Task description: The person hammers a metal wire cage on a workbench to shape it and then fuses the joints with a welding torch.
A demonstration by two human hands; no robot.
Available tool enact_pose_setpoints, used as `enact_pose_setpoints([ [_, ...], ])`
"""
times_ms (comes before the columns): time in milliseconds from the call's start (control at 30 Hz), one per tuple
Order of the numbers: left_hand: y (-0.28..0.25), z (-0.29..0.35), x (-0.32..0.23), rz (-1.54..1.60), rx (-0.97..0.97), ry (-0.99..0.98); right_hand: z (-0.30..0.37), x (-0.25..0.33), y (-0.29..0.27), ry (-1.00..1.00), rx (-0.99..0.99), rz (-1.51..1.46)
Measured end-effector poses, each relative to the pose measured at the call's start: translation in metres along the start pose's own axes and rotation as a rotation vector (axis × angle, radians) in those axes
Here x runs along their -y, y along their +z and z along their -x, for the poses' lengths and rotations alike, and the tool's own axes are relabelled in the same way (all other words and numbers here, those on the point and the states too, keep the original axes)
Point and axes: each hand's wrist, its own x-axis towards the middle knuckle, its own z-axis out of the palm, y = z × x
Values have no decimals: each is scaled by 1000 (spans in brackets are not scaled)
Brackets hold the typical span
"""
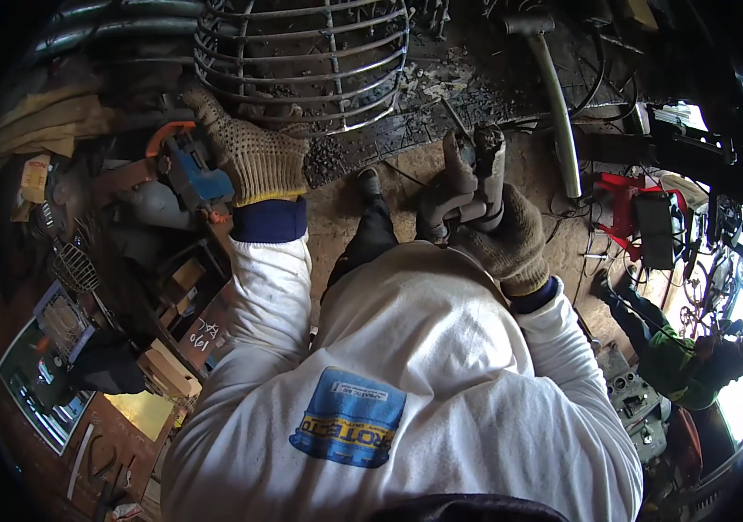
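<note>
Placed against barred metal frame (334, 54), count 1. Gloved hands 2: left hand (260, 155) at its lower left, right hand (515, 245) lower right. Dark metal tool (476, 184) 1, lower right. Hammer (556, 104) 1, right. Co-worker (693, 370) 1, far lower right.

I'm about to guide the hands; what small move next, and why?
Probably steady the metal cage with the left hand before bringing the dark two-pronged tool closer: that hand is at the cage's near edge, while the right hand grips the tool, whose thin rod looks clear of the cage.
</note>
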Motion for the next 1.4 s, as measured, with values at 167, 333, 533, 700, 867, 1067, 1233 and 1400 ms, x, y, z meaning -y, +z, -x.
enact_pose_setpoints([
  [167, -6, -3, 8, -132, -159, 73, -8, 11, -1, 4, -106, -121],
  [333, 7, 15, 0, -177, -246, -36, -5, -7, -11, 59, -26, -129],
  [533, -67, -36, -7, 56, 151, -120, -4, -3, -9, 22, -18, -156],
  [700, -31, -9, -13, 24, -39, -40, -16, -2, -4, 9, 20, -185],
  [867, -32, -2, -8, 108, -119, -74, -19, -6, 2, 54, 99, -174],
  [1067, -51, -9, -5, 166, -4, -102, -20, 1, 15, 100, 83, -250],
  [1233, -48, -7, -3, 239, 62, -131, -21, -4, 22, 116, 43, -299],
  [1400, -51, -5, -6, 264, 171, -183, -24, -5, 23, 143, 58, -224],
])
